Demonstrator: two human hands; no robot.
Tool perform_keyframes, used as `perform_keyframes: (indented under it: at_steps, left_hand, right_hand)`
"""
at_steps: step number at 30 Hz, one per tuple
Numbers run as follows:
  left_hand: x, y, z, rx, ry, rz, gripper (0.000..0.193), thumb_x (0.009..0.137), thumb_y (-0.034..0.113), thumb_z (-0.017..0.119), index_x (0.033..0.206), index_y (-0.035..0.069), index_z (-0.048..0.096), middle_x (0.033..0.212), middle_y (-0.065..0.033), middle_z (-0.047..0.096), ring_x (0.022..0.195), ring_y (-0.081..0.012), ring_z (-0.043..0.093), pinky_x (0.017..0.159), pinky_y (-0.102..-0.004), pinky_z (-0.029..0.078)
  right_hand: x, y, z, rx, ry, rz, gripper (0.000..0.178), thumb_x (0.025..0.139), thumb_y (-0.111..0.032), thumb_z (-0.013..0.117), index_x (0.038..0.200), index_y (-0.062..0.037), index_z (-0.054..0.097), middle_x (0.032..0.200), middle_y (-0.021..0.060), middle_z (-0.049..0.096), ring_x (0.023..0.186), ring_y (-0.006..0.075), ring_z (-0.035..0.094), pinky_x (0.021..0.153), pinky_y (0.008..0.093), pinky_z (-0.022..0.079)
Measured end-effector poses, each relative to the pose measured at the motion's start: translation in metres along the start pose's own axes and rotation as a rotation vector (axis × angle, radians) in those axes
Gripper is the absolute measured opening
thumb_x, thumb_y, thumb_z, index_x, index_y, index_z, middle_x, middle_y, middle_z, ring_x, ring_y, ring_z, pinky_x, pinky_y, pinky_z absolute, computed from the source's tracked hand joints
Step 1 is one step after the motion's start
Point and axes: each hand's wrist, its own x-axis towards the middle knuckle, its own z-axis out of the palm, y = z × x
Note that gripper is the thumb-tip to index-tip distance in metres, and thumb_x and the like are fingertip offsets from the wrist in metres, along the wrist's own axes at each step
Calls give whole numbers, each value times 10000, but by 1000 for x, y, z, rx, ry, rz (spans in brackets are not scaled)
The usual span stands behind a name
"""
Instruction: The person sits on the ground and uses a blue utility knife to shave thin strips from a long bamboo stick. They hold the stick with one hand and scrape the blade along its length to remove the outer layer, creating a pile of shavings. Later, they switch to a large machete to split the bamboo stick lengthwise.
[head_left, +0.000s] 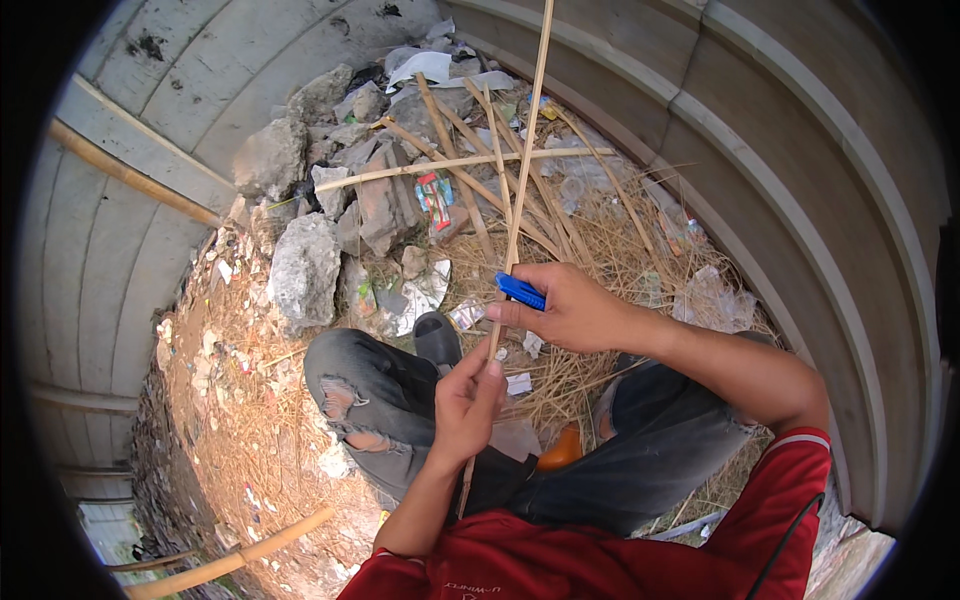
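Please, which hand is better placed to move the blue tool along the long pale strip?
Probably the right hand: it already holds the blue tool at the long pale strip. The left hand grips the strip nearer the body, with no tool visible.

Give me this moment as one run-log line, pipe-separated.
left hand: pinches wooden strip | right hand: holds blue cutter at strip, blade not visible | around: grey rock, straw
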Motion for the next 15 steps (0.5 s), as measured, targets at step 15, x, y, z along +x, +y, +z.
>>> perform_keyframes:
  at_steps: [15]
  left_hand:
    - [5,3,-10,-106,24,-62,409,1077,131,471,1458,-18,483,631,95,365,524,-6,315,474,-201,237]
  right_hand:
    - [-16,-9,21,-633,-48,-50,463,1015,-445,534,992,3,649,679,248,660,674,469,669,640,549,534]
